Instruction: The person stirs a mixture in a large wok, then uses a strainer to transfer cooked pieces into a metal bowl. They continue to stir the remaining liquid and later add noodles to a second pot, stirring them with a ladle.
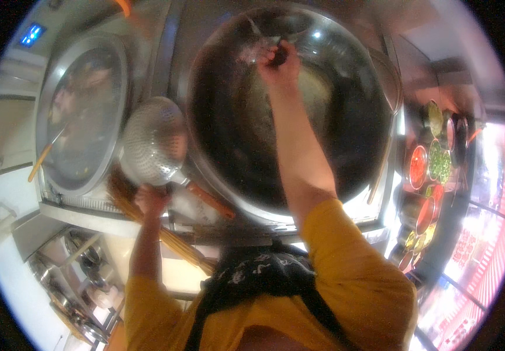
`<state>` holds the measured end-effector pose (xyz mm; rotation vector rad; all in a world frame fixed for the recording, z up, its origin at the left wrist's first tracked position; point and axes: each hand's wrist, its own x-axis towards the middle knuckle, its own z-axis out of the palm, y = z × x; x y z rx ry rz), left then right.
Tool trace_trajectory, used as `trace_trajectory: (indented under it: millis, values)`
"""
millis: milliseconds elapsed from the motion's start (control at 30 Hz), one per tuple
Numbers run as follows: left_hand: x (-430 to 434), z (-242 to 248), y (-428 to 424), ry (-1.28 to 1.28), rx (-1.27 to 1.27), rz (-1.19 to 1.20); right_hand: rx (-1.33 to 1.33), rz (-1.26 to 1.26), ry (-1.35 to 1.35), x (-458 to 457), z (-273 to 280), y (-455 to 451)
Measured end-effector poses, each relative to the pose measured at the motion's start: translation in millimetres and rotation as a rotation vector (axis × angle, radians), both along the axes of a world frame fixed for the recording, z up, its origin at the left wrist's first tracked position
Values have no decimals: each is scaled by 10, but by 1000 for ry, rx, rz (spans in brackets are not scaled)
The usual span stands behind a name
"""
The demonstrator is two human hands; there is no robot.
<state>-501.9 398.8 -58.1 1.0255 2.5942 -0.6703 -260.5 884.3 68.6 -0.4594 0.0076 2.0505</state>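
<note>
My right hand is over the far part of a large dark wok, its fingers closed around a small dark object that is too blurred to name. A clear, blurred streak, perhaps water, shows beside the fingers. At the near edge of a perforated metal strainer, my left hand is curled; what it grips is unclear. The strainer's wooden handle points toward the wok's near rim. A bundle of thin bamboo sticks, likely a wok brush, runs beneath the left hand.
To the left stands a wide metal pan of cloudy liquid, with a wooden-handled utensil leaning in it. A wire-rimmed skimmer rests along the wok's right edge. Bowls of chopped red food and green food stand farther right.
</note>
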Motion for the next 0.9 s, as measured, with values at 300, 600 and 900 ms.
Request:
trace_trajectory:
  millis: [300, 600, 900]
  values:
    - [47, 87, 72, -24, -39, 34, -403, -230, -852, 750, -464, -859]
    - [53, 79, 39, 25, 48, 13, -473, 98, -169, -238, -380, -836]
    - [90, 200, 129, 31, -20, 15, -81, -79, -462, 381, 3, -329]
